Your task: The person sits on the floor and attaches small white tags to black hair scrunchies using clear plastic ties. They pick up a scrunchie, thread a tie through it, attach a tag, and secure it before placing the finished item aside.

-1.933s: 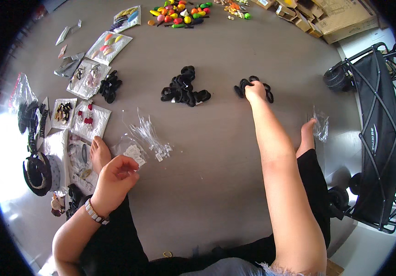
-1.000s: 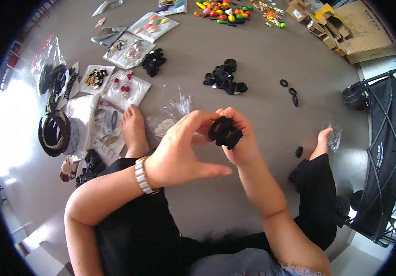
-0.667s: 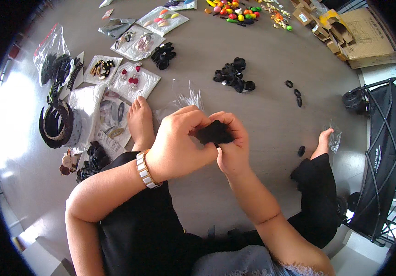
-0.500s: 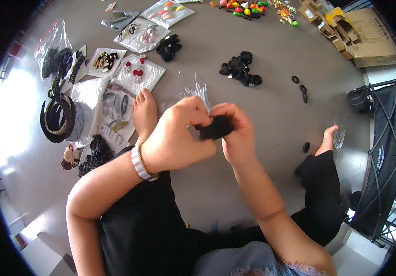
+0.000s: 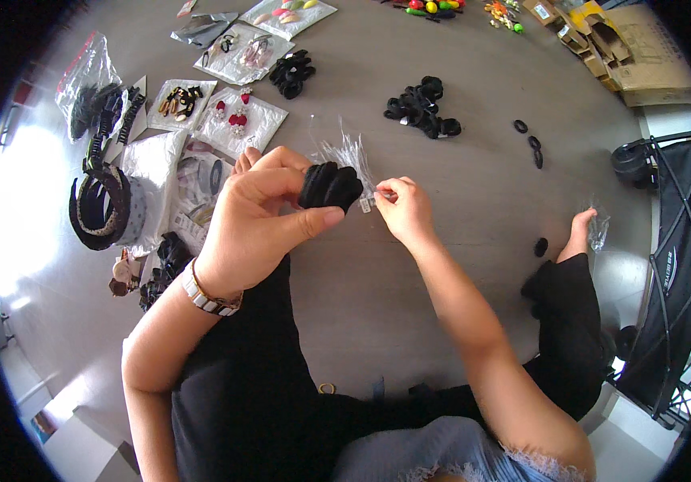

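My left hand [image 5: 250, 215] grips a small bundle of black fabric hair ties [image 5: 331, 186] between thumb and fingers, above the floor. Just right of the bundle is a small white tag [image 5: 365, 205]. My right hand [image 5: 409, 213] is closed in a pinch beside this tag; what lies between its fingertips is too small to make out. Behind both hands, a spray of thin clear plastic strands [image 5: 345, 151] lies on the floor. Farther off is a pile of black hair ties [image 5: 421, 108], and a second black bunch [image 5: 291, 74] lies to its left.
Bagged hair accessories [image 5: 237, 120] and black headbands [image 5: 100, 207] spread along the left. Several loose black rings [image 5: 536, 149] lie at right, near my bare foot [image 5: 582, 225]. Cardboard boxes [image 5: 654, 52] stand far right, above a black folding frame [image 5: 670, 273]. Colourful small pieces [image 5: 434, 8] lie at the back.
My hands have moved apart. The left has shifted left with the black hair ties, now turned so their folds show; the right has let go of them and pinches beside the white tag.
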Action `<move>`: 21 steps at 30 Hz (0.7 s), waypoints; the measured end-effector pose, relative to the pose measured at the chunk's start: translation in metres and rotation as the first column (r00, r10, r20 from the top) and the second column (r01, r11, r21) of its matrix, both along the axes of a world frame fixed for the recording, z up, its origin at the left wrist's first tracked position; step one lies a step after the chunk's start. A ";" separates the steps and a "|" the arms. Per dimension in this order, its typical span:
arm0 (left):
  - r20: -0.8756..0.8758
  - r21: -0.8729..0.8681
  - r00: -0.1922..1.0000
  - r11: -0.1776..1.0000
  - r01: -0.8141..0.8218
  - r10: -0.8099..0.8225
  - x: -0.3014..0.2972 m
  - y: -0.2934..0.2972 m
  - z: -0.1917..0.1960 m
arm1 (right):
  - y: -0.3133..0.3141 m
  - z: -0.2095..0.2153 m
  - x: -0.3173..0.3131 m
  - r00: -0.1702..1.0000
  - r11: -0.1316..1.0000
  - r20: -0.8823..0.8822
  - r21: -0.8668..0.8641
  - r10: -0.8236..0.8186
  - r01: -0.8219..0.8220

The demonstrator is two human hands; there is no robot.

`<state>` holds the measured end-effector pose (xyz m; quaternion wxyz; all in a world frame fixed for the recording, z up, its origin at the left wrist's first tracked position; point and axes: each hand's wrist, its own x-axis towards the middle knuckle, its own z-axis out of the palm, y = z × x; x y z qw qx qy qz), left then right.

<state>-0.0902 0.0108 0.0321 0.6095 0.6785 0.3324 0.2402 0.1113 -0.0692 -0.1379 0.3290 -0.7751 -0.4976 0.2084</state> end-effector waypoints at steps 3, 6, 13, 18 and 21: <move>0.019 0.010 0.998 0.998 -0.057 0.057 -0.002 0.001 -0.008 | 0.002 -0.008 -0.006 0.988 0.998 0.137 0.021 -0.068 0.066; -0.002 0.020 0.998 0.997 -0.070 0.070 -0.001 0.000 -0.007 | 0.006 -0.015 -0.008 0.969 0.998 0.242 -0.017 -0.047 0.053; 0.002 -0.035 0.997 0.997 -0.074 0.074 0.002 -0.001 -0.007 | 0.010 -0.015 -0.010 0.975 0.993 0.190 0.029 -0.114 0.111; -0.018 0.052 0.996 0.995 -0.089 0.090 0.002 -0.001 -0.012 | 0.006 -0.009 -0.006 0.989 0.975 -0.016 0.169 -0.145 0.145; -0.112 0.032 0.984 0.990 -0.136 0.139 -0.001 0.002 -0.014 | 0.000 0.010 -0.008 0.958 0.941 -0.277 0.299 -0.072 0.157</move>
